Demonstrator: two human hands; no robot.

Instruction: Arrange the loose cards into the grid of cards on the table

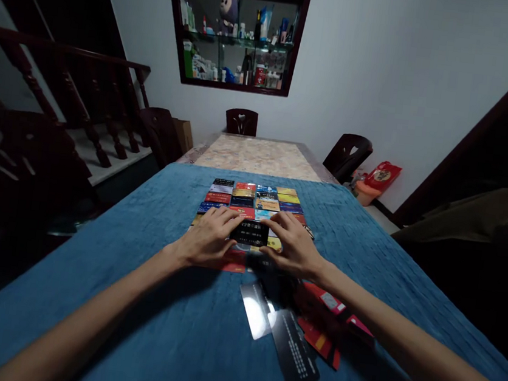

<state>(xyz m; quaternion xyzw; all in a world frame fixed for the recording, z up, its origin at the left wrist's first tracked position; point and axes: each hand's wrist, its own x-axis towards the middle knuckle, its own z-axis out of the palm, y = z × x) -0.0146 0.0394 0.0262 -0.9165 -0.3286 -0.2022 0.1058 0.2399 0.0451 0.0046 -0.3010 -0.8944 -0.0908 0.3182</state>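
Note:
A black card (pixel 250 233) with pale printing is held up between my two hands, over rows of cards on the blue cloth. My left hand (pixel 210 234) pinches its left edge between thumb and fingers. On the opposite edge, my right hand (pixel 292 244) grips it the same way. Behind it, colourful cards (pixel 242 202) lie side by side in a grid, partly covered by my hands. Nearer to me lies a red card (pixel 232 261). Below my right wrist are loose cards: a shiny grey one (pixel 256 310), a dark one (pixel 294 351) and several red ones (pixel 322 342).
The blue cloth (pixel 130 311) covers the near part of a long table with a patterned far end (pixel 251 155). Dark chairs (pixel 348 154) stand around it. A stair railing (pixel 68 53) is at left, a wall cabinet (pixel 233 87) at the back, a red bag (pixel 383 176) at right.

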